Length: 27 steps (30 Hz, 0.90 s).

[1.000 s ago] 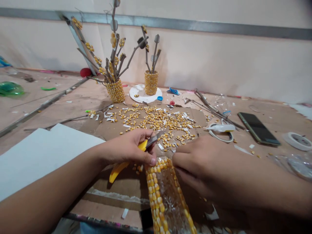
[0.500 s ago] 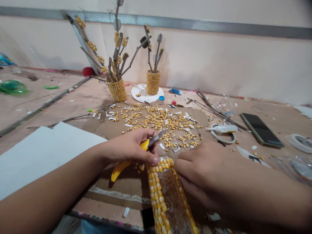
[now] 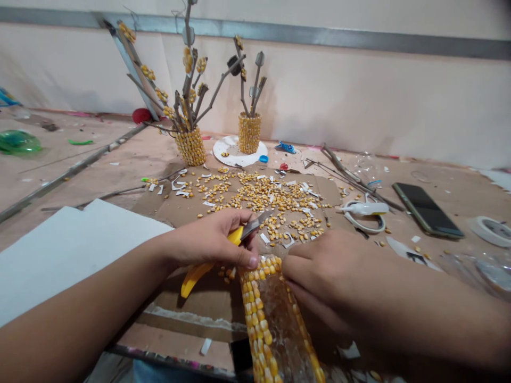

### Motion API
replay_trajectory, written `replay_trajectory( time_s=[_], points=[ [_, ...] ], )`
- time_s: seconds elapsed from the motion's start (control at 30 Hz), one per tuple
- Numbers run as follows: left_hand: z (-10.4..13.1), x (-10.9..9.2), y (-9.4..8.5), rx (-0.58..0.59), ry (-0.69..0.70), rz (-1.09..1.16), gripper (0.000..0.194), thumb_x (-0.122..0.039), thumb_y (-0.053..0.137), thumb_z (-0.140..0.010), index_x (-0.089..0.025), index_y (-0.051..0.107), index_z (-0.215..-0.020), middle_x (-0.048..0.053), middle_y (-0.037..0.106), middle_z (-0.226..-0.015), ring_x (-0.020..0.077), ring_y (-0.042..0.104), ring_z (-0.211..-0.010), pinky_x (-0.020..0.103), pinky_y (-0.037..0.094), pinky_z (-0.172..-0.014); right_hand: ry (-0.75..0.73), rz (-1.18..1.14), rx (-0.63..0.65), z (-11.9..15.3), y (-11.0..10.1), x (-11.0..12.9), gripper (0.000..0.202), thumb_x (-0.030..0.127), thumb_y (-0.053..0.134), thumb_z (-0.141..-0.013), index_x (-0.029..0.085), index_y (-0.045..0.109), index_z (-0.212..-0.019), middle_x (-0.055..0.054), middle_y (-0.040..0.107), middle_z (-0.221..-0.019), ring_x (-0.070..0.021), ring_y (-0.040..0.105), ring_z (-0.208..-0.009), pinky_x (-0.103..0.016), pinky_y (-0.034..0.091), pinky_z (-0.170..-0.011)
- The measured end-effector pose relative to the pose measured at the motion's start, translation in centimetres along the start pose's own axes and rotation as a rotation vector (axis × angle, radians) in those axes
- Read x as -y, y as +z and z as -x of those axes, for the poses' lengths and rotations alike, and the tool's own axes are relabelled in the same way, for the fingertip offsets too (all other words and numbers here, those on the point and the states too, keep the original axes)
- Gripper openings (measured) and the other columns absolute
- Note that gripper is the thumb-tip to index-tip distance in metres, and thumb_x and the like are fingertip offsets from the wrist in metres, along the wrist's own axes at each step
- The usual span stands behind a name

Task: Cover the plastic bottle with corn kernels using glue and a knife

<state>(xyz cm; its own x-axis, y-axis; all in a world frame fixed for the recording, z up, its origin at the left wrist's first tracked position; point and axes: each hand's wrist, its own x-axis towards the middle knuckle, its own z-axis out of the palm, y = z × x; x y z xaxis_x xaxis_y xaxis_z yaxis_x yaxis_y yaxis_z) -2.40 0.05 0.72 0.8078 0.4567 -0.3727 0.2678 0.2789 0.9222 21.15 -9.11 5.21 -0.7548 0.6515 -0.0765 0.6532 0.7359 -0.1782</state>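
Observation:
My left hand (image 3: 227,239) is closed around a yellow-handled knife (image 3: 195,279), its blade pointing up and to the right. The thumb of that hand rests at the top edge of a clear container (image 3: 283,324) partly covered with rows of corn kernels (image 3: 255,314). At the container's upper right edge is my right hand (image 3: 323,271), its fingers curled together; whatever they pinch is hidden. Beyond both hands, loose corn kernels (image 3: 259,197) and white scraps lie scattered on a cardboard sheet (image 3: 167,207).
Two kernel-covered pots (image 3: 190,148) with twigs stand at the back, one on a white disc (image 3: 223,151). At right are a glue bottle (image 3: 365,208), a phone (image 3: 427,210) and a tape roll (image 3: 491,231). White sheets (image 3: 80,255) lie at left.
The view has shifted very slightly. Both hands stay in nearly the same place at the container's top, with the knife still in the left.

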Motion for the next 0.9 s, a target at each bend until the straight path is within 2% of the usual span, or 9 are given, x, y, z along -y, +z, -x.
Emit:
replay_trajectory(
  time_s=[0.13, 0.2, 0.3, 0.43, 0.63, 0.77, 0.9],
  points=[
    [0.0, 0.0, 0.0, -0.012, -0.005, 0.003, 0.039, -0.03, 0.092, -0.075, -0.018, 0.058, -0.09, -0.003, 0.069, -0.079, 0.0104, 0.062, -0.066, 0.021, 0.051, -0.06, -0.023, -0.005, 0.061, 0.1, -0.3, -0.5, 0.021, 0.003, 0.067, -0.073, 0.021, 0.067, -0.084, -0.001, 0.072, -0.071, -0.0152, 0.062, -0.055, -0.032, 0.036, -0.051],
    [0.0, 0.0, 0.0, -0.014, -0.009, 0.009, 0.04, -0.03, 0.093, -0.075, -0.018, 0.058, -0.091, -0.003, 0.069, -0.08, 0.0101, 0.062, -0.066, 0.02, 0.05, -0.06, -0.015, -0.016, 0.075, 0.1, -0.5, -0.7, 0.018, 0.006, 0.068, -0.076, 0.021, 0.066, -0.085, -0.001, 0.072, -0.071, -0.0156, 0.062, -0.057, -0.032, 0.037, -0.053],
    [0.0, 0.0, 0.1, -0.014, -0.012, 0.028, 0.04, -0.029, 0.093, -0.075, -0.018, 0.058, -0.092, -0.004, 0.07, -0.081, 0.01, 0.062, -0.067, 0.02, 0.051, -0.061, -0.011, -0.028, 0.039, -0.1, -0.5, -0.9, 0.009, 0.013, 0.066, -0.086, 0.022, 0.064, -0.083, -0.001, 0.07, -0.07, -0.0159, 0.061, -0.059, -0.032, 0.037, -0.056],
    [0.0, 0.0, 0.0, -0.007, 0.009, 0.019, 0.039, -0.028, 0.092, -0.076, -0.018, 0.058, -0.091, -0.004, 0.069, -0.08, 0.0098, 0.062, -0.066, 0.021, 0.05, -0.061, -0.079, -0.061, -0.01, -0.4, -0.4, -1.3, 0.015, 0.015, 0.059, -0.094, 0.022, 0.06, -0.081, 0.0, 0.067, -0.071, -0.0152, 0.058, -0.061, -0.033, 0.037, -0.061],
    [-0.1, 0.0, 0.0, -0.009, 0.008, 0.008, 0.038, -0.029, 0.092, -0.075, -0.017, 0.059, -0.09, -0.003, 0.069, -0.079, 0.0102, 0.062, -0.066, 0.021, 0.05, -0.06, -0.139, -0.086, -0.044, -0.6, -0.1, -1.3, 0.016, 0.014, 0.057, -0.096, 0.021, 0.059, -0.081, 0.0, 0.065, -0.074, -0.014, 0.053, -0.06, -0.034, 0.033, -0.061],
    [0.0, 0.1, 0.1, 0.0, 0.008, 0.02, 0.038, -0.028, 0.092, -0.076, -0.018, 0.058, -0.091, -0.003, 0.069, -0.08, 0.0099, 0.062, -0.066, 0.021, 0.051, -0.06, -0.126, -0.042, -0.079, -0.5, 0.0, -1.3, 0.022, 0.017, 0.055, -0.098, 0.022, 0.056, -0.077, 0.001, 0.062, -0.067, -0.0138, 0.05, -0.056, -0.036, 0.029, -0.059],
    [0.0, 0.1, 0.0, -0.004, 0.018, 0.033, 0.037, -0.027, 0.091, -0.077, -0.018, 0.059, -0.092, -0.003, 0.07, -0.08, 0.0093, 0.062, -0.067, 0.02, 0.05, -0.06, -0.092, -0.047, -0.087, -0.4, 0.1, -1.4, 0.021, 0.021, 0.056, -0.099, 0.023, 0.058, -0.078, 0.0, 0.064, -0.066, -0.0142, 0.051, -0.056, -0.036, 0.029, -0.06]
  ],
)
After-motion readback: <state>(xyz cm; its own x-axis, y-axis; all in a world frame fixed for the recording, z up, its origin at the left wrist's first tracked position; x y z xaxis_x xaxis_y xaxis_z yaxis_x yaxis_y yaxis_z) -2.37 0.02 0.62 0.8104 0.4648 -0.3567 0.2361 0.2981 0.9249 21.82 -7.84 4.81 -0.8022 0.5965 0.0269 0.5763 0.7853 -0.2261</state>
